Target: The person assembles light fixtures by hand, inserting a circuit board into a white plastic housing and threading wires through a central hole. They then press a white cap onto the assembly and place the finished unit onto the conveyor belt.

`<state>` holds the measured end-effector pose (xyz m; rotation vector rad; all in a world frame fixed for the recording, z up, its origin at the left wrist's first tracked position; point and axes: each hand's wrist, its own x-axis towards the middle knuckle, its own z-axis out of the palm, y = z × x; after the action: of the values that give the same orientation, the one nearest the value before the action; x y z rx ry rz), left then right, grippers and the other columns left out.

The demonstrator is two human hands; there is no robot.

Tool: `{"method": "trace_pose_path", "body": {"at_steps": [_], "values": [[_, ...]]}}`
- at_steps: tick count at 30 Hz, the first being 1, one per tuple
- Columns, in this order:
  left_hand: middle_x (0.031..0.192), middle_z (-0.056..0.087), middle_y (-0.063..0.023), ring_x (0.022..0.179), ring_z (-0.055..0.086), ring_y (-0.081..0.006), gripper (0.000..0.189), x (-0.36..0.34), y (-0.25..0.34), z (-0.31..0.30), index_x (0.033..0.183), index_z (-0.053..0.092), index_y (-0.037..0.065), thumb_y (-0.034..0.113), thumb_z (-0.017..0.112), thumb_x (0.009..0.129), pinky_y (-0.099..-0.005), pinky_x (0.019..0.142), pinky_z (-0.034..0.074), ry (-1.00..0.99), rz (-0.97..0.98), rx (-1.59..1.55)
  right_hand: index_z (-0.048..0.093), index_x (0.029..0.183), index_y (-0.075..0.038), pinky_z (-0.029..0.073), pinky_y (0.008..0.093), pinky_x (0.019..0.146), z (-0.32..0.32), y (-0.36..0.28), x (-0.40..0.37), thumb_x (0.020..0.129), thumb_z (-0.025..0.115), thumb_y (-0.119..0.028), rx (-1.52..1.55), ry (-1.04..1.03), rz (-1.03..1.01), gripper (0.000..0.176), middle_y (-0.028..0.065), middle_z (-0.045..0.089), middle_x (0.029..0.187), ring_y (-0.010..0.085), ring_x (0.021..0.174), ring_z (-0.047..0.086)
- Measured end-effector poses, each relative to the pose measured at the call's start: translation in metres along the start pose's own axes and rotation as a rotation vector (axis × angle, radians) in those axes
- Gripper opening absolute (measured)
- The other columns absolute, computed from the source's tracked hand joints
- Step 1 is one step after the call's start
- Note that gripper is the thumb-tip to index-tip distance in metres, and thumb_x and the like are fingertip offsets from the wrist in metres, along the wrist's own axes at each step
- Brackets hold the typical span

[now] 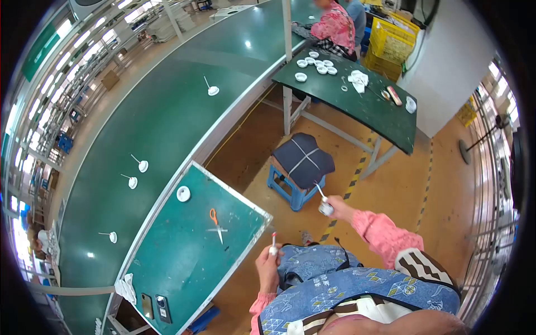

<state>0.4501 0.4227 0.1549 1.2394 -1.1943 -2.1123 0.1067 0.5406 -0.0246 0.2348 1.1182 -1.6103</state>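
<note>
My left hand point(268, 269), close to my body by the near corner of the small table, is closed on a thin white stick-like item with a red tip point(273, 240). Its exact kind is too small to make out. Out in front of me, my right hand point(339, 207) grips a white round part with a thin stem point(325, 207), the stem pointing up and away. A pair of orange-handled scissors point(216, 223) lies partly spread on the green small table point(184, 251). Near that table's far corner sits a white ring-shaped part point(183, 194).
A long green conveyor belt point(173, 117) carries several stemmed white parts point(213, 90). Beyond my right hand stands a blue stool point(296, 195) with a dark cushion point(304, 159). White round parts point(321, 67) lie on another table point(335, 100), where a person point(335, 28) sits. Two phones point(163, 310) lie nearby.
</note>
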Motion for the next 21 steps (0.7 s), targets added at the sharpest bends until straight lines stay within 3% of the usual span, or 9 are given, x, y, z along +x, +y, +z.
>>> {"method": "trace_pose_path", "body": {"at_steps": [2,3,10,13,14,15,17,19,21], "values": [[0.078,0.065,-0.0021,0.058,0.045,-0.0057,0.019,0.013,0.002,-0.002,0.106,0.070,0.000,0.010,0.055,0.100,-0.0217,0.052,0.034,0.115,-0.049,0.009,0.065,0.093,-0.009,0.048,0.0370,0.059,0.089,-0.069,0.016,0.088,0.064,-0.011,-0.189,0.141,0.000,0.006,0.0061,0.065,0.083,0.0184,0.076,0.066],[0.078,0.065,-0.0022,0.058,0.045,-0.0058,0.020,0.018,0.002,-0.002,0.106,0.070,0.000,0.010,0.054,0.101,-0.0218,0.052,0.034,0.146,-0.078,-0.042,0.066,0.095,-0.012,0.047,0.0373,0.061,0.094,-0.087,0.055,0.087,0.064,-0.014,-0.293,0.131,0.041,0.009,0.0049,0.067,0.088,0.0185,0.079,0.066],[0.076,0.064,-0.0025,0.059,0.048,-0.0068,0.020,0.086,0.040,0.002,0.103,0.069,-0.003,0.009,0.053,0.101,-0.0212,0.052,0.035,0.233,-0.018,-0.118,0.060,0.096,-0.015,0.044,0.0489,0.068,0.198,-0.227,0.215,0.088,0.063,-0.018,-0.333,0.119,0.109,0.009,0.0052,0.065,0.082,0.0220,0.074,0.061],[0.075,0.064,-0.0035,0.057,0.048,-0.0070,0.018,0.114,0.052,-0.002,0.102,0.069,-0.002,0.010,0.055,0.101,-0.0213,0.050,0.034,0.348,-0.036,-0.186,0.060,0.087,-0.013,0.049,0.0437,0.049,0.262,-0.332,0.286,0.088,0.061,-0.017,-0.009,0.117,-0.025,0.005,0.0066,0.060,0.074,0.0239,0.062,0.060],[0.075,0.064,-0.0037,0.057,0.048,-0.0069,0.018,0.126,0.040,-0.012,0.102,0.068,-0.002,0.009,0.055,0.100,-0.0214,0.049,0.034,0.361,-0.039,-0.216,0.060,0.090,-0.010,0.054,0.0455,0.053,0.255,-0.384,0.356,0.091,0.058,-0.017,-0.017,-0.152,-0.111,0.007,0.0092,0.061,0.077,0.0254,0.066,0.063],[0.076,0.065,-0.0040,0.056,0.048,-0.0068,0.018,0.135,0.032,-0.021,0.102,0.068,-0.001,0.009,0.055,0.100,-0.0214,0.048,0.033,0.376,-0.053,-0.242,0.058,0.092,-0.008,0.055,0.0451,0.058,0.294,-0.425,0.341,0.092,0.055,-0.019,0.144,-0.279,-0.285,0.011,0.0101,0.061,0.077,0.0262,0.067,0.064],[0.076,0.065,-0.0040,0.056,0.047,-0.0066,0.017,0.141,0.064,-0.015,0.102,0.068,-0.001,0.009,0.055,0.100,-0.0211,0.048,0.033,0.414,-0.090,-0.205,0.058,0.103,-0.005,0.052,0.0367,0.066,0.307,-0.491,0.396,0.090,0.065,-0.022,-0.031,-0.418,-0.610,0.023,0.0065,0.059,0.083,0.0223,0.070,0.061],[0.076,0.065,-0.0038,0.056,0.048,-0.0069,0.017,0.142,0.079,-0.013,0.102,0.068,-0.001,0.010,0.055,0.101,-0.0211,0.048,0.034,0.429,-0.129,-0.168,0.057,0.108,-0.004,0.049,0.0326,0.064,0.328,-0.494,0.352,0.089,0.069,-0.020,-0.276,0.118,-0.687,0.027,0.0031,0.056,0.085,0.0181,0.070,0.058],[0.076,0.065,-0.0035,0.056,0.051,-0.0078,0.018,0.157,0.082,-0.016,0.104,0.068,0.000,0.011,0.055,0.101,-0.0213,0.049,0.037,0.416,-0.127,-0.147,0.056,0.110,-0.008,0.050,0.0324,0.063,0.298,-0.450,0.373,0.090,0.066,-0.018,-0.295,-0.031,-0.784,0.024,0.0025,0.056,0.088,0.0166,0.070,0.058]]}}
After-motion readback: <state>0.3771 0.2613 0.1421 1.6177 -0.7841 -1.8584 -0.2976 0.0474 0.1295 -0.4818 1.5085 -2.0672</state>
